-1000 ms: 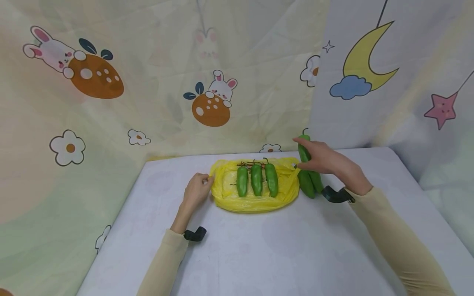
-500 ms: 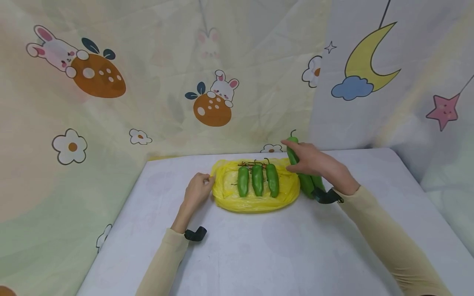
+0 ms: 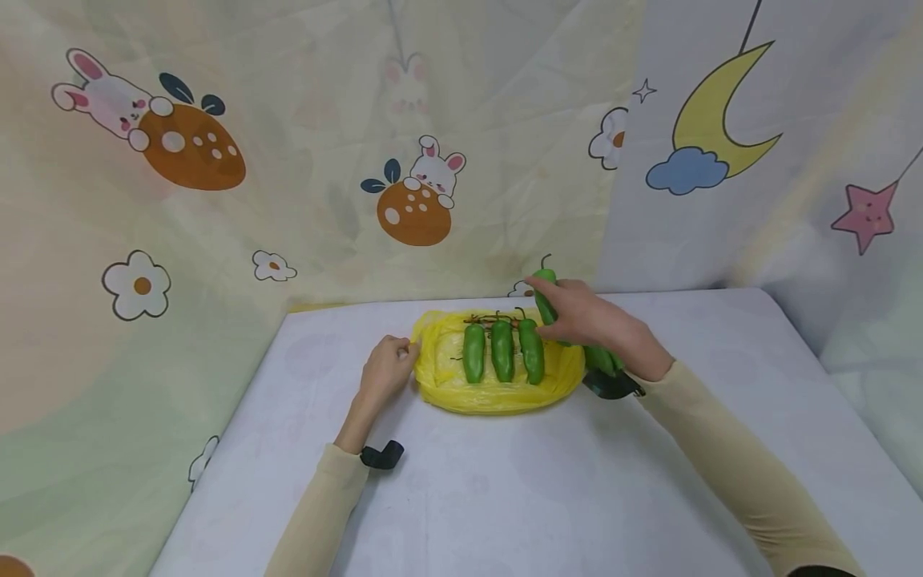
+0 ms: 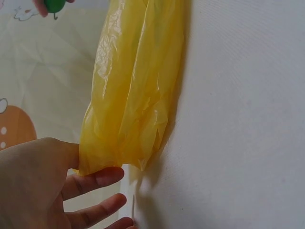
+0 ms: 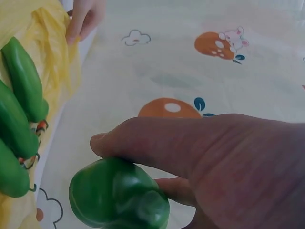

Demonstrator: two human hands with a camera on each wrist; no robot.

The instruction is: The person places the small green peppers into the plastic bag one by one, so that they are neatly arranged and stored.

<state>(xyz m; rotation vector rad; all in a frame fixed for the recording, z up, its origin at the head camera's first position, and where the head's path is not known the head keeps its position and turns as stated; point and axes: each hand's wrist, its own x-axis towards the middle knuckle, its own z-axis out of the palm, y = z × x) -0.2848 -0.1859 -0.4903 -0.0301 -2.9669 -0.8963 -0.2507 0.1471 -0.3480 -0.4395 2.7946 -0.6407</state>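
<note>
A yellow plastic bag [image 3: 476, 403] lies opened out at the back of the table, its left edge pinched between thumb and forefinger of my left hand [image 3: 385, 373]. Three green peppers [image 3: 501, 353] lie side by side on the bag, near some brownish stems [image 3: 479, 320]. Over the bag's right end, my right hand [image 3: 602, 320] holds another green pepper [image 3: 545, 303] upright, stem pointing up. The right wrist view shows thumb and fingers around this pepper [image 5: 116, 193]. More green peppers [image 3: 600, 359] lie right of the bag, partly hidden by the right hand and wrist.
The white table [image 3: 476, 497] stretches toward me in front of the bag. Behind it hangs a printed cloth [image 3: 303, 200] with rabbits, flowers and a moon. Dark wrist-camera straps sit on the left wrist [image 3: 382, 455] and right wrist [image 3: 613, 385].
My right hand has moved left with its pepper, from above the peppers at the right to over the bag's right end. The left hand has stayed at the bag's edge.
</note>
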